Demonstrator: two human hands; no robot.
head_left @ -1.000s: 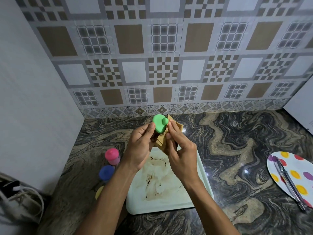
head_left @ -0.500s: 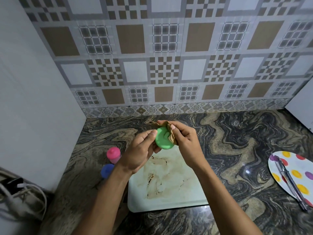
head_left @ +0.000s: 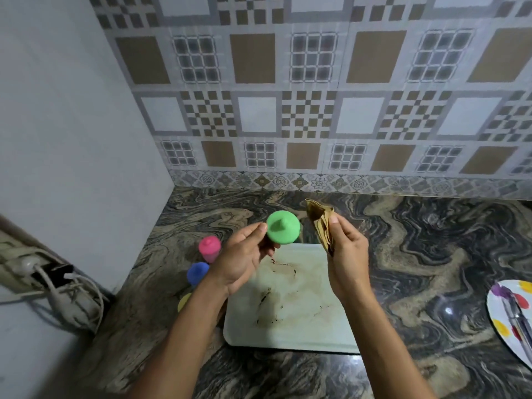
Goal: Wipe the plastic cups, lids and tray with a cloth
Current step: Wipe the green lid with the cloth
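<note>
Green lid [head_left: 283, 227] gripped in my left hand [head_left: 244, 259], cloth [head_left: 321, 224] pinched in my right hand [head_left: 347, 256]; stained tray [head_left: 288, 335] is unwiped.

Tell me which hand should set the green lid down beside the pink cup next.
Left. The left hand already holds the green lid and hangs nearest the pink cup on the tray's left. The right hand is busy gripping the cloth.
</note>
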